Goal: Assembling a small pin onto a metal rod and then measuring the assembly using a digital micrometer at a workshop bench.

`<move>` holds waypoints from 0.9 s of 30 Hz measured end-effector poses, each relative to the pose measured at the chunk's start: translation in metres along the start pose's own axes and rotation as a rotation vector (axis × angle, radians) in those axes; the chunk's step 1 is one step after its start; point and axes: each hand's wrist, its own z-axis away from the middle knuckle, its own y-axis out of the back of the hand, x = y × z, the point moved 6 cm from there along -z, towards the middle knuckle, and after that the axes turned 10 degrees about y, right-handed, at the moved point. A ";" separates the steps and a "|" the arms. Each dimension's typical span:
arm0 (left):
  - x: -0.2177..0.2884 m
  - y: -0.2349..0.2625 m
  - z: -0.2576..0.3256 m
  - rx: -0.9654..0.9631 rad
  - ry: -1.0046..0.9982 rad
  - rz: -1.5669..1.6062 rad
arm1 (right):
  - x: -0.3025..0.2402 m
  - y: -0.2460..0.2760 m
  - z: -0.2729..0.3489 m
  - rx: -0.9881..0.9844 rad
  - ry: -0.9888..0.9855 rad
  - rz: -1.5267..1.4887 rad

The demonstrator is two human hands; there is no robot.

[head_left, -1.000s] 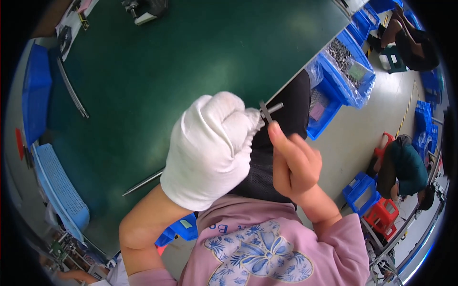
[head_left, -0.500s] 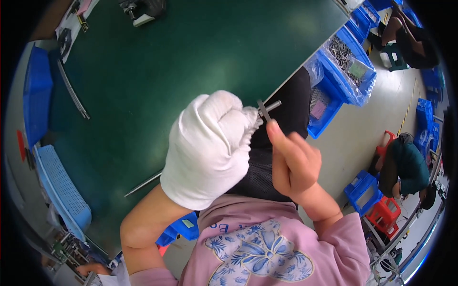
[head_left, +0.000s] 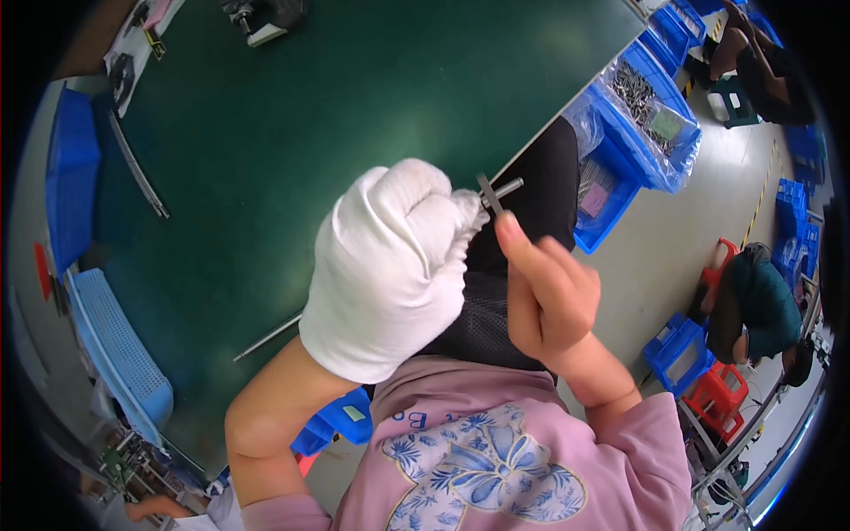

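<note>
My left hand [head_left: 385, 265], in a white cloth glove, is closed around a slim metal rod [head_left: 508, 188]. One end of the rod sticks out beyond my fingers at the upper right; a long thin metal length behind my wrist, at the lower left, seems to be its other end. My bare right hand [head_left: 553, 296] pinches a narrow flat grey metal strip [head_left: 489, 192] between thumb and fingers. This strip lies crosswise over the rod, close to the gloved fingertips. Whether it has a file's teeth is too small to see.
A green tabletop [head_left: 354, 97] stretches ahead and left, bearing a dark clamp-like tool [head_left: 266, 19] and thin metal rods [head_left: 137, 164]. A light-blue perforated basket [head_left: 119, 336] stands left. Blue bins [head_left: 651, 124] with metal parts line the right edge. Another person [head_left: 763, 296] bends over farther right.
Both hands keep their grips. The strip still crosses the rod at nearly the same place, and my right hand has shifted very slightly up and right.
</note>
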 end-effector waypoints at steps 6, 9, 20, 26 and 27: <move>-0.003 -0.003 -0.001 -0.005 0.024 0.030 | 0.000 0.000 0.009 0.003 -0.012 -0.001; 0.002 0.000 0.000 -0.011 -0.004 -0.002 | -0.001 -0.004 -0.010 0.010 0.036 0.016; -0.001 -0.002 0.001 -0.004 0.029 0.012 | 0.000 -0.006 0.002 0.026 0.023 -0.002; 0.000 0.001 0.002 -0.012 0.004 -0.010 | 0.002 -0.014 -0.002 0.087 0.066 -0.022; 0.000 0.001 0.003 -0.013 0.003 -0.011 | 0.000 -0.015 0.008 0.109 0.051 -0.012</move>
